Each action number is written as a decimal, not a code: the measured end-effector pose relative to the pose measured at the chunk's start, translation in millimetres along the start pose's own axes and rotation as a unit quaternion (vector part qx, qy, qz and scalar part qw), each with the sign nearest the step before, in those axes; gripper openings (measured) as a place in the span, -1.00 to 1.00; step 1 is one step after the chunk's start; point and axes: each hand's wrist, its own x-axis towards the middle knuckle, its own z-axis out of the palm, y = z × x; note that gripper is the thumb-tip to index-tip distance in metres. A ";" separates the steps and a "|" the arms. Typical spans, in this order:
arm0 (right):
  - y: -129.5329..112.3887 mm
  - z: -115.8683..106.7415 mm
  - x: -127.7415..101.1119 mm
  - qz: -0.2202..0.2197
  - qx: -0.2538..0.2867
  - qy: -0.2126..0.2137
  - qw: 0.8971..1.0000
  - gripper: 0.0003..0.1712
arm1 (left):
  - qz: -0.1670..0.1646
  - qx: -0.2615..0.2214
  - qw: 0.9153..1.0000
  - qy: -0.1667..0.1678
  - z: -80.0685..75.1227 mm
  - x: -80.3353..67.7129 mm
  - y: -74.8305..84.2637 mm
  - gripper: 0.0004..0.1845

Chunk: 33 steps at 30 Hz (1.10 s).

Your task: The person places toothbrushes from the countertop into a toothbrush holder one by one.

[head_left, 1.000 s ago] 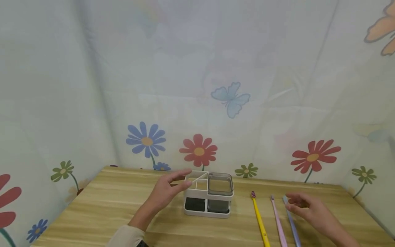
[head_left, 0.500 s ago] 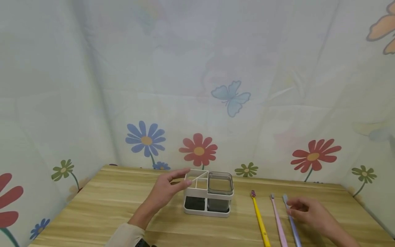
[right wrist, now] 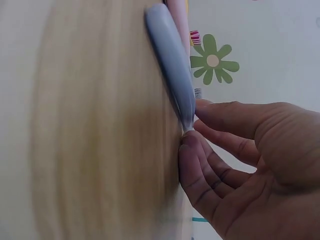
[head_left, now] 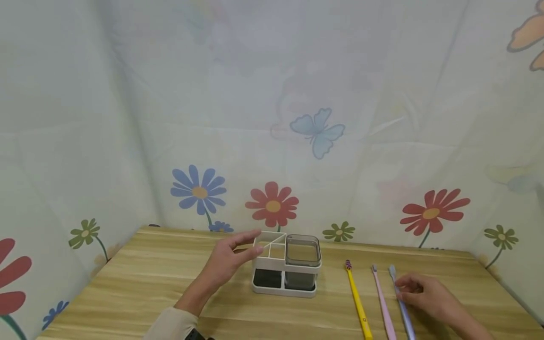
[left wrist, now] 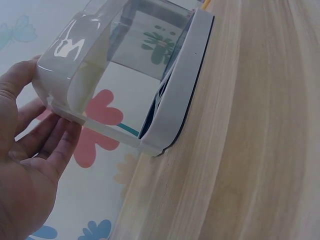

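Head view. A light grey holder [head_left: 285, 266] stands upright on the wood-grain table [head_left: 170, 264], a smoky clear cup [head_left: 300, 280] seated in its right half and thin dividers across the left. The left hand [head_left: 225, 259] is at the left end, index finger toward the back corner and thumb toward the front; this judges as a steadying hold. To the right lie a yellow toothbrush [head_left: 359, 302], a pink toothbrush [head_left: 384, 304] and a blue toothbrush [head_left: 403, 309], well apart from the holder, heads pointing away from the person (presumably so that each can be taken singly). The right hand [head_left: 427, 295] is at the blue one, just below its head.

Left wrist view. Thumb and fingers pinch the holder's upper corner from two sides. The base sits on the table, so the grip probably serves to stop sliding rather than to bear weight.

Right wrist view. Thumb and fingertips pinch the blue toothbrush on its slender part, the broad handle end projecting free. The narrow section likely suits a fingertip hold. Whether the brush is off the table cannot be told; the table surface is blurred here.
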 end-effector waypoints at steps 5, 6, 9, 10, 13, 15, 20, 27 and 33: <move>-1.8 1.3 -0.1 -0.005 0.007 -0.002 1.000 -0.76 | 0.000 -0.005 1.000 0.001 -0.9 -0.1 0.6 -0.46; -2.5 2.0 0.1 -0.004 0.010 -0.003 1.000 -0.76 | 0.000 -0.006 1.000 0.003 -1.2 -0.3 0.4 -0.46; -5.1 4.3 0.3 0.001 0.015 -0.007 1.000 -0.76 | 0.002 -0.008 1.000 0.005 -1.8 -1.4 -0.4 -0.46; -6.5 5.1 0.2 0.009 0.017 -0.007 1.000 -0.76 | 0.001 -0.009 1.000 0.006 -1.8 -1.7 -0.5 -0.46; -9.5 7.9 0.7 0.027 0.018 -0.002 0.999 -0.78 | -0.001 -0.006 1.000 0.006 -1.9 -2.3 -0.3 -0.46; -11.7 9.2 0.6 0.037 0.025 -0.003 0.999 -0.78 | -0.003 -0.005 1.000 0.005 -1.9 -2.3 0.2 -0.47; -16.0 11.2 1.1 0.056 0.035 -0.001 0.998 -0.77 | -0.012 -0.005 1.000 0.006 -1.9 -1.8 0.1 -0.46; -17.6 10.5 2.7 0.047 0.024 0.006 0.999 -0.74 | -0.002 -0.008 1.000 0.006 -0.3 -1.5 1.2 -0.46; -13.0 10.9 1.3 0.058 0.029 0.014 0.998 -0.69 | -0.005 -0.009 1.000 0.003 1.0 0.3 -0.4 -0.47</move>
